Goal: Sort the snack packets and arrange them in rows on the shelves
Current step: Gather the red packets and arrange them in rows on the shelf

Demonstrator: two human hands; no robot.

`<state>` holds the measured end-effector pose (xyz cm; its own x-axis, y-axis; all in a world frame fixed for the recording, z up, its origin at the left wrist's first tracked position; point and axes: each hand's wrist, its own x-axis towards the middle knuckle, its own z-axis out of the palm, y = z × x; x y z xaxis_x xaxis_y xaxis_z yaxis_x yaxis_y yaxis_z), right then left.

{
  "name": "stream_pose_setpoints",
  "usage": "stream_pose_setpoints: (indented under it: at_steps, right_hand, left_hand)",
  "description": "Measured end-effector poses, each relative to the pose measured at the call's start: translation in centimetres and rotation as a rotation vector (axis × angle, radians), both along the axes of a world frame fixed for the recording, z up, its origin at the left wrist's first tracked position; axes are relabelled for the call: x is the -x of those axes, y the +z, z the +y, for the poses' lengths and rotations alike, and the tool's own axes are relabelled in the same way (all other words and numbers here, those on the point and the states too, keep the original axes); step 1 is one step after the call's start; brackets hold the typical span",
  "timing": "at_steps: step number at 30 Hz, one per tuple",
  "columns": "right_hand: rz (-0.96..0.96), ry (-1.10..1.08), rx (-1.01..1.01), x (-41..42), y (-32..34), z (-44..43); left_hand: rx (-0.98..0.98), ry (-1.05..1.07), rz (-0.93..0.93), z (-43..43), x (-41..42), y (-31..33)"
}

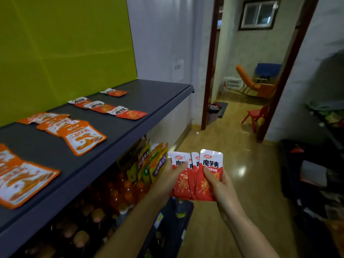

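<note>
- We hold a fan of red packets (pixel 186 185) in front of us. It sits lower than the top shelf (pixel 134 125), off its right end and above the glossy floor (pixel 232 146).
- Our left hand (pixel 167 177) grips the left side of the fan. The thumb is curled across the front of the leftmost packet, and the other fingers are hidden behind it.
- Our right hand (pixel 221 185) grips the right side. Its thumb presses on the front packet (pixel 211 162), which overlaps the others, and its fingers wrap round the back.
- The packets stand with their white tops up and their red ends down in our palms. We see about four, but cannot tell the exact number.
- Small red-and-white packets (pixel 128 113) of the same look lie flat at the far end of the top shelf. Three form a slanting row, close together, and a single packet (pixel 116 92) lies apart, farther back.
- Nearer to us on the same shelf, larger orange packets (pixel 85 139) overlap one another in a slanting row.
- A second orange group (pixel 24 181) lies at the near left, partly cut off by the edge of the view.
- On the shelf below, yellow and green packets (pixel 147 164) stand upright at the right end, beside bottles (pixel 121 190) of orange drink.
- A green panel (pixel 65 43) backs the top shelf.
- Through the open doorway we see an orange chair (pixel 255 84), a blue chair (pixel 268 70) behind it and a small red chair (pixel 256 115) by the door frame.
</note>
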<state>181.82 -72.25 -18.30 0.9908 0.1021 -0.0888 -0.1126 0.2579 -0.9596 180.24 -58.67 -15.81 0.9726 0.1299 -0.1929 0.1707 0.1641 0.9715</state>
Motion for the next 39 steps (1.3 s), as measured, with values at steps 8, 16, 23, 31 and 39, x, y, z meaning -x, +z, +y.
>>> stream_pose_setpoints:
  at_steps: [8, 16, 23, 31, 39]
  right_hand:
    - [-0.057, 0.277, 0.026, -10.5, 1.7, 0.0]
    - [-0.181, 0.601, 0.139, -20.0, 6.6, 0.8]
    - [-0.377, 0.838, 0.131, -24.2, 12.2, 5.3]
    - [-0.476, 0.956, 0.029, -27.7, 16.3, 14.1]
    - [-0.563, 0.942, 0.448, -32.0, 15.4, 24.4]
  left_hand:
    - [0.030, 0.305, -0.048, -1.9, -8.4, 0.8]
    - [0.103, 0.604, -0.163, -2.3, -13.6, 5.1]
    - [-0.039, 0.854, -0.265, 0.9, -14.0, 10.4]
    - [-0.225, 1.167, -0.377, 9.1, -11.5, 15.1]
    - [-0.278, 1.199, -0.351, 14.0, -10.2, 16.4]
